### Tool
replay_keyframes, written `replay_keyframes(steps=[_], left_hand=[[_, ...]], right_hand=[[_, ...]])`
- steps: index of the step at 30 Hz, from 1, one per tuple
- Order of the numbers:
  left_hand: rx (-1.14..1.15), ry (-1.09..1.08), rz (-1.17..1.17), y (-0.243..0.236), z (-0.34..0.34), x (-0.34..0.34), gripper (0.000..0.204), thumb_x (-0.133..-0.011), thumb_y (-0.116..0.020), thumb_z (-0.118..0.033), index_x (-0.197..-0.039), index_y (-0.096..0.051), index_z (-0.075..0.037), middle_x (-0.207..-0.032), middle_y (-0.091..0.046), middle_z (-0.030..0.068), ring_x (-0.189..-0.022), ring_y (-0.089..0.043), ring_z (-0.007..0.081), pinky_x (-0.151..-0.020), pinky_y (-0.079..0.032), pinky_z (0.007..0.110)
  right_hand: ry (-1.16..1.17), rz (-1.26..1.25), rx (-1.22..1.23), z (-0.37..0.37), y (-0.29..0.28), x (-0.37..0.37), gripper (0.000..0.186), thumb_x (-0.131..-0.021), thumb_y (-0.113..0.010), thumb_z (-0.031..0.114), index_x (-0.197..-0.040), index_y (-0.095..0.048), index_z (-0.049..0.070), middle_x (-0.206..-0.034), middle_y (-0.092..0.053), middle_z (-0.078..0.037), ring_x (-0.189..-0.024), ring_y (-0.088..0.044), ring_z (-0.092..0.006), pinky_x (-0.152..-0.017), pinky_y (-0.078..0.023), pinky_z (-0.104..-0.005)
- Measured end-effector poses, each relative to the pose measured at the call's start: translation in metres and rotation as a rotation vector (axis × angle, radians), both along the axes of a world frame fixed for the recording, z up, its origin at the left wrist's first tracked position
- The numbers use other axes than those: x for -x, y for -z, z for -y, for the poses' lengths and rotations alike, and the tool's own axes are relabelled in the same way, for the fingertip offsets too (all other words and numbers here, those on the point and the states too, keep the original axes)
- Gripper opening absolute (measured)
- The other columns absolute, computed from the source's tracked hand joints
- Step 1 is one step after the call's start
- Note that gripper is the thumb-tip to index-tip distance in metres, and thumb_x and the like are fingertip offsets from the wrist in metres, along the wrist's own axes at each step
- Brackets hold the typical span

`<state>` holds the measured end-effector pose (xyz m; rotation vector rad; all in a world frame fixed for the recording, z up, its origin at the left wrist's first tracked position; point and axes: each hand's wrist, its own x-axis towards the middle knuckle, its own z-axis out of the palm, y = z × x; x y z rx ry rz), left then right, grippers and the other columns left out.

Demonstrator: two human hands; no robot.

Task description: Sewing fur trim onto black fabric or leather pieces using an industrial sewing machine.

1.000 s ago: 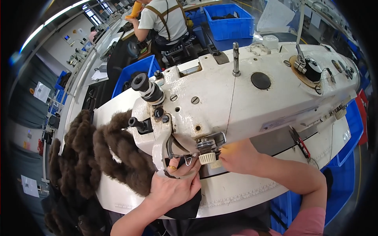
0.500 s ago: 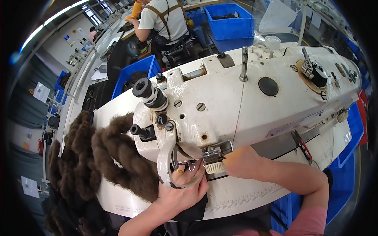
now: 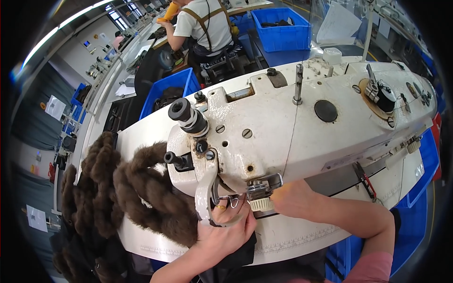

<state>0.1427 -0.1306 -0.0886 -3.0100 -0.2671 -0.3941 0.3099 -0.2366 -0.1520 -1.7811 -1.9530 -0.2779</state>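
My left hand (image 3: 226, 231), a ring on one finger, is at the needle end of a white sewing machine (image 3: 273, 118). Its fingers bend together over black fabric (image 3: 243, 254) that hangs at the table's near edge; the machine's curved lever (image 3: 204, 198) partly covers them. Just right of the cream ridged knob (image 3: 261, 204), my right hand (image 3: 295, 200) reaches in behind the machine head, which hides its fingertips. Left of the machine, a thick brown fur strip (image 3: 155, 203) lies looped on the table, its near end against my left hand.
More brown fur pieces (image 3: 99, 188) are heaped at the table's left edge. Red-handled snips (image 3: 365, 181) lie right of my right hand. Blue bins (image 3: 172, 89) stand beyond the table and at its right. A co-worker (image 3: 207, 28) sits farther back.
The whole view has shifted slightly, so the machine and hands appear a little farther right and lower. Both hands keep nearly the same places at the machine.
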Motion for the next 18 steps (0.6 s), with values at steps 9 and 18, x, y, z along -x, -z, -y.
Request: replay_keyframes(steps=[9,18], left_hand=[[-0.056,-0.056,-0.044,0.006,0.008,0.001,0.020,-0.075,-0.066,-0.024,-0.087,-0.068,-0.008,-0.100,-0.068,0.0053,-0.083,-0.059,0.0254,-0.091,-0.038,0.054],[0.021,-0.087,0.109,0.007,0.019,-0.001,0.018,-0.075,-0.066,-0.017,-0.090,-0.065,-0.008,-0.082,-0.061,0.0054,-0.091,-0.052,0.0283,-0.094,-0.034,0.054]], right_hand=[[-0.076,-0.090,-0.065,-0.002,0.002,-0.007,0.018,-0.072,-0.062,0.014,-0.088,-0.064,0.008,-0.075,-0.058,-0.003,-0.068,-0.060,-0.0204,-0.060,-0.050,-0.0325],[-0.185,-0.306,0.113,-0.003,-0.001,-0.010,0.026,-0.069,-0.066,0.014,-0.095,-0.066,0.009,-0.080,-0.061,-0.004,-0.081,-0.064,-0.0210,-0.066,-0.052,-0.0345]])
